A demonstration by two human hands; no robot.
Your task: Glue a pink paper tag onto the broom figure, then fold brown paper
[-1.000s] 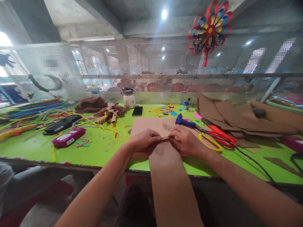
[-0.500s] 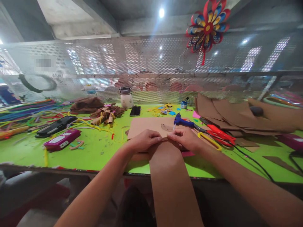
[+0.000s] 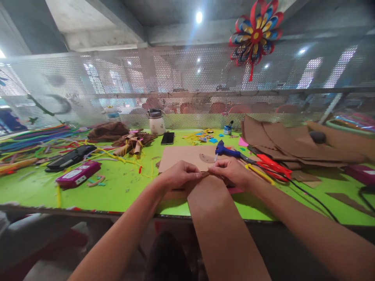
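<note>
On the green table (image 3: pixel 117 193), we are working amid clutter: a purple box (image 3: pixel 78 175) is lying to the left, a dark phone (image 3: pixel 168 138) and a pale jar (image 3: pixel 156 125) are sitting farther back, and brown sheets (image 3: pixel 281 140) are lying heaped on the right. A blue glue gun (image 3: pixel 225 150) is resting just beyond our right hand (image 3: pixel 233 171), red-handled scissors (image 3: pixel 272 168) are lying near it, and a cardboard sheet (image 3: pixel 178 157) is spreading out behind our fingers. Between our two hands, the brown strip (image 3: pixel 221 218) is running from our fingertips past the table's near edge toward us. Our left hand (image 3: pixel 182 173) and right hand are pinching its far end, fingers closing narrowly on it, while both forearms are slanting inward, backs of the hands facing upward
</note>
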